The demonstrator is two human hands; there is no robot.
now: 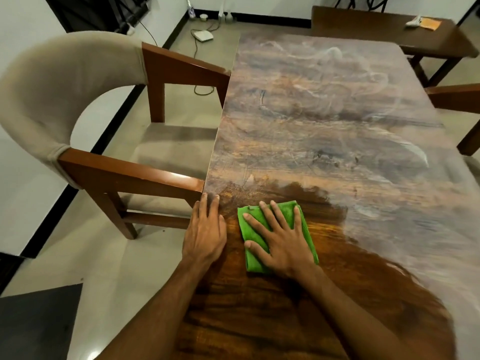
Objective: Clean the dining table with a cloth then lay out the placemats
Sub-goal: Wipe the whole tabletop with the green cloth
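Right hand (pixel 283 242) does the work: grip spread flat, pressing the one green cloth (pixel 253 262) on the worktop (pixel 324 120) near its left edge. The cloth's long axis runs away from the person. Left hand (pixel 205 235) just beside it, fingers straight, resting on that edge. Hazy, seemingly unwiped surface lies ahead and right. One chair (pixel 52 87) at left, part of a second chair (pixel 457 100) at right. Placemats: none seen.

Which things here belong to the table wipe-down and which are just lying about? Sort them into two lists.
Job: smeared dining table; green cloth; right hand pressing it; left hand resting at the table's edge.
Lying about: armchair; white box on the floor; orange item on the far table.
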